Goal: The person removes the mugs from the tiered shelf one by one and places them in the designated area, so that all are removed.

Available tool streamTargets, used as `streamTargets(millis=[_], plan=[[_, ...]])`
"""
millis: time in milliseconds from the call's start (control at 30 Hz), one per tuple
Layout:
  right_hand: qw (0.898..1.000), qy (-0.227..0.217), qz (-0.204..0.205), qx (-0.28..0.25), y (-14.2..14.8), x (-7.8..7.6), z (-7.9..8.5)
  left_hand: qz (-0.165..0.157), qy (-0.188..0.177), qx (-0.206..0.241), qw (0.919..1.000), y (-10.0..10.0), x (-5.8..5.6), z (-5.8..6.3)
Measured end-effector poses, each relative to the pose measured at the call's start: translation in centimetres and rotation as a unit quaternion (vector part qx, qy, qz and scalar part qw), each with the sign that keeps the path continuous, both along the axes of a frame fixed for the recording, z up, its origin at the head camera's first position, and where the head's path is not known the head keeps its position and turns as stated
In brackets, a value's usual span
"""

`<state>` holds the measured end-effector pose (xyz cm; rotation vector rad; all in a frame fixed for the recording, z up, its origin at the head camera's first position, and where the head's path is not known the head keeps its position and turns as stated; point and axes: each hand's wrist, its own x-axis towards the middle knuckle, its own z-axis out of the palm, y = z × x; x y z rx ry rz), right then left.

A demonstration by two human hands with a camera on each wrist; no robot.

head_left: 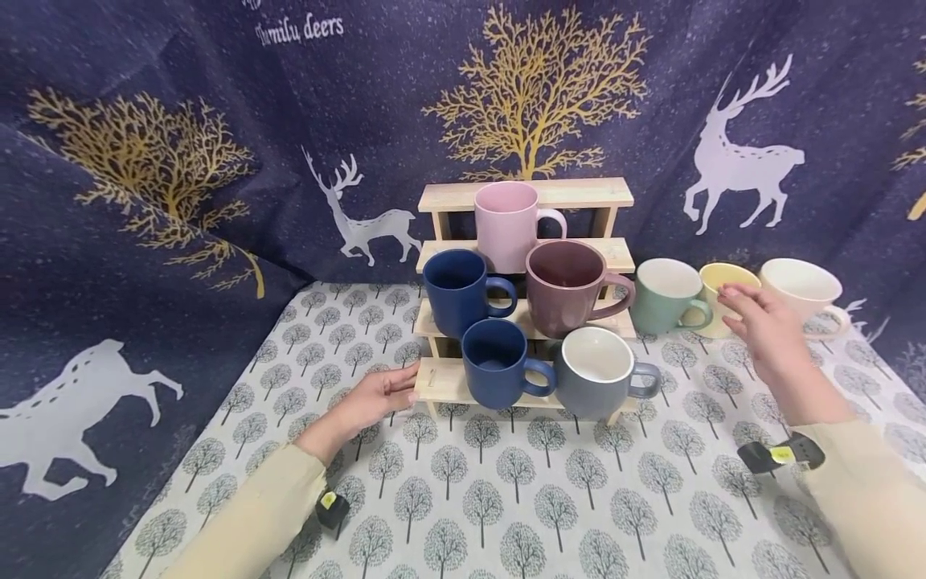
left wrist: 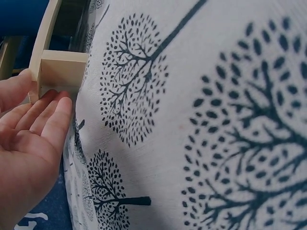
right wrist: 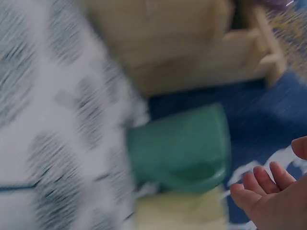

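Observation:
My left hand (head_left: pixel 376 394) grips the left end of the lowest step of a stepped wooden mug rack (head_left: pixel 443 378). In the left wrist view its thumb lies on the board's edge, with the fingers (left wrist: pixel 53 112) underneath. My right hand (head_left: pixel 770 330) is in the air near a yellow mug (head_left: pixel 712 326), its fingers loosely bent and holding nothing. Left of the yellow mug stands a green mug (head_left: pixel 654 310) with a pale inside; right of it is a cream mug (head_left: pixel 784 293). In the blurred right wrist view, fingers (right wrist: pixel 259 187) hang beside the green mug's rim.
On the rack stand a pink mug (head_left: pixel 502 233), a maroon mug (head_left: pixel 560 301), an upper blue mug (head_left: pixel 452 305), a lower blue mug (head_left: pixel 492 374) and a grey mug (head_left: pixel 589 390). A tree-print cloth (head_left: pixel 506 498) covers the table; a dark blue deer-print curtain (head_left: pixel 391 104) hangs behind.

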<state>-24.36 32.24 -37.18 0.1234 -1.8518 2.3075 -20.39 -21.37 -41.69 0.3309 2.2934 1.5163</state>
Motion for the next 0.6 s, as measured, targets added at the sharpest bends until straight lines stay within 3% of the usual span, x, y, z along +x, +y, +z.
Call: streamTargets(millis=[133, 267, 400, 600], plan=[[0.993, 0.035, 0.076, -0.082, -1.3, 0.6, 2.6, 0.005, 0.0, -0.002, 1.0, 0.0, 0.1, 0.1], [0.985, 0.036, 0.146, -0.086, -3.0, 0.5, 5.1, 0.013, 0.003, -0.006, 0.9999, 0.0, 0.3, 0.4], [0.983, 0.023, 0.181, -0.033, -4.8, -0.1, 7.1, 0.017, -0.001, -0.004, 0.9999, 0.0, 0.2, 0.3], [0.978, -0.023, 0.178, 0.107, -7.4, -1.5, 9.4, 0.022, -0.002, 0.0, 0.9998, 0.2, 0.0, 0.0]])
